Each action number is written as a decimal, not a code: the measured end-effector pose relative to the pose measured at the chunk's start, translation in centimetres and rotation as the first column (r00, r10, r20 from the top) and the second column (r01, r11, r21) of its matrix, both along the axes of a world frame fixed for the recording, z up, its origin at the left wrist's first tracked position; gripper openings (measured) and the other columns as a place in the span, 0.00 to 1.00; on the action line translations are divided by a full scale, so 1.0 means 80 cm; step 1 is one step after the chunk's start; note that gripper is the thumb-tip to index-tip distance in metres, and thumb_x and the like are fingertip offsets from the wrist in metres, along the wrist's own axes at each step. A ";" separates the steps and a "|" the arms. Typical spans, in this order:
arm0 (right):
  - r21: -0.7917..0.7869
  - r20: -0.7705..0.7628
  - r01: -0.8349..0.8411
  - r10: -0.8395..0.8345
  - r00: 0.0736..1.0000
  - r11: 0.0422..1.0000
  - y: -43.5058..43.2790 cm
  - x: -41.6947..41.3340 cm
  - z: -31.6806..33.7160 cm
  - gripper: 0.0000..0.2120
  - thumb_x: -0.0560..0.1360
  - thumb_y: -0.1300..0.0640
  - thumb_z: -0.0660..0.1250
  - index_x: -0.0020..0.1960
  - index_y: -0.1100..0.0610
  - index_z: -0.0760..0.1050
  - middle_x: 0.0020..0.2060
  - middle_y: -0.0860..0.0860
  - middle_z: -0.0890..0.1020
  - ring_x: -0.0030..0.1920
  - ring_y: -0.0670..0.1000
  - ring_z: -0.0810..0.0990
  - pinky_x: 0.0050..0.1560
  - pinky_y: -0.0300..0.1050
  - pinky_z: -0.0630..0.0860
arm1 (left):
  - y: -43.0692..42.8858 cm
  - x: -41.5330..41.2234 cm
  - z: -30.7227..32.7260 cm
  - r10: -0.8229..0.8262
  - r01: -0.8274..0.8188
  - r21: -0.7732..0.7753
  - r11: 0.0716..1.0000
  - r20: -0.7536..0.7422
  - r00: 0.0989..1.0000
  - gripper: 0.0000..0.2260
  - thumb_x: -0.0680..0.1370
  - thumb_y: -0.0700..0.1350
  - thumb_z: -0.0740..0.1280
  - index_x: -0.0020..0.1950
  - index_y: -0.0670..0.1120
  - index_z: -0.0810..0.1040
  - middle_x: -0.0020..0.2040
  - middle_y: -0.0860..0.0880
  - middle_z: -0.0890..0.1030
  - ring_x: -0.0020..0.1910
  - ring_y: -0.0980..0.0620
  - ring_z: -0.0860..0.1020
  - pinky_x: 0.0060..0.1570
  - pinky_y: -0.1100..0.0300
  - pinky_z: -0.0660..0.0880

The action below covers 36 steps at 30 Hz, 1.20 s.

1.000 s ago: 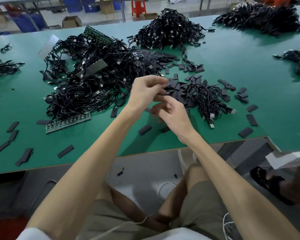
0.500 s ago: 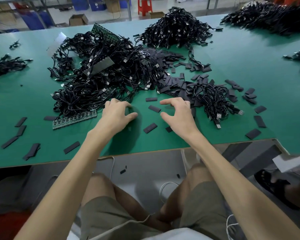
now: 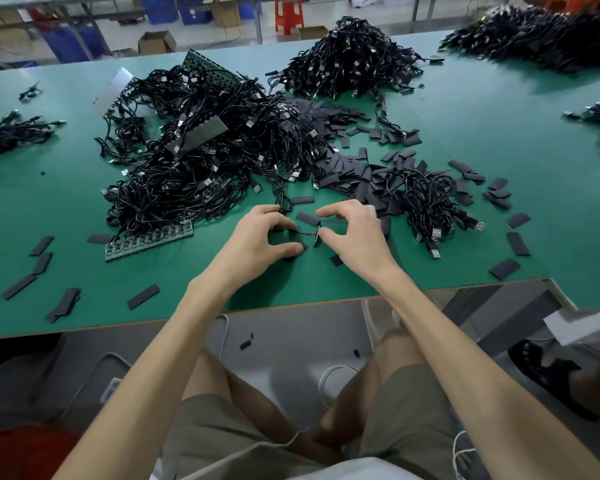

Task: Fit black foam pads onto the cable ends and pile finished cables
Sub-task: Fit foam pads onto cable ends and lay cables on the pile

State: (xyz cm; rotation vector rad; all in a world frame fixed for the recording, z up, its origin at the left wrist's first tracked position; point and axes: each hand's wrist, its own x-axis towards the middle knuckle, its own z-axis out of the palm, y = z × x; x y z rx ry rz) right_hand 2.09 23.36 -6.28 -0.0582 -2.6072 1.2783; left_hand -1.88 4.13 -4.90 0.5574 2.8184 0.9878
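Head view, the only one. Both hands work low over the near edge of the green table (image 3: 430,271). The left hand (image 3: 257,240) has its fingers curled and appears to grip one thin black cable (image 3: 302,232). The cable runs roughly level, left to right, across the gap to the right hand (image 3: 357,233). The cable end (image 3: 316,239) sits at the right thumb tip and hangs slightly down. The right forefinger is raised well clear of the thumb, so that grip looks wide. I cannot tell whether a hidden finger pinches the plug.

A loose foam pad (image 3: 307,218) lies flat on the table just beyond the cable. Its long axis slants from far-left to near-right, and it is just beside the right forefinger. The right hand is the nearer one.

My read is that the pad is not yet on, and the next move is probably the right hand taking that pad while the left steadies the cable.

The big cable heap (image 3: 194,161) sits behind the left hand. The pad heap (image 3: 343,174) is behind the right hand.
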 end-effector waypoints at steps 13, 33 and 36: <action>0.186 0.007 -0.099 0.099 0.995 0.978 -0.002 -0.005 -0.005 0.07 0.79 0.54 0.71 0.55 0.45 0.83 0.60 0.45 0.79 0.64 0.50 0.66 0.56 0.39 0.53 | 0.002 -0.001 -0.019 0.084 -0.053 0.171 0.984 -0.179 0.980 0.02 0.78 0.41 0.73 0.48 0.47 0.85 0.59 0.50 0.76 0.54 0.49 0.78 0.59 0.60 0.74; -0.101 -0.043 -0.122 0.118 0.992 0.987 -0.001 0.004 0.006 0.06 0.77 0.46 0.73 0.48 0.48 0.84 0.43 0.42 0.84 0.54 0.51 0.80 0.66 0.60 0.70 | 0.002 0.020 -0.010 -0.106 0.239 0.267 0.934 -0.431 0.896 0.11 0.80 0.36 0.69 0.59 0.45 0.85 0.55 0.54 0.84 0.54 0.61 0.81 0.55 0.64 0.75; -0.109 -0.018 -0.117 0.116 0.993 0.987 -0.001 0.004 0.005 0.03 0.78 0.47 0.72 0.46 0.44 0.81 0.42 0.40 0.82 0.57 0.56 0.79 0.65 0.63 0.72 | 0.002 0.021 -0.011 -0.135 0.250 0.264 0.931 -0.390 0.911 0.14 0.80 0.33 0.67 0.63 0.45 0.84 0.56 0.53 0.83 0.54 0.62 0.79 0.54 0.69 0.72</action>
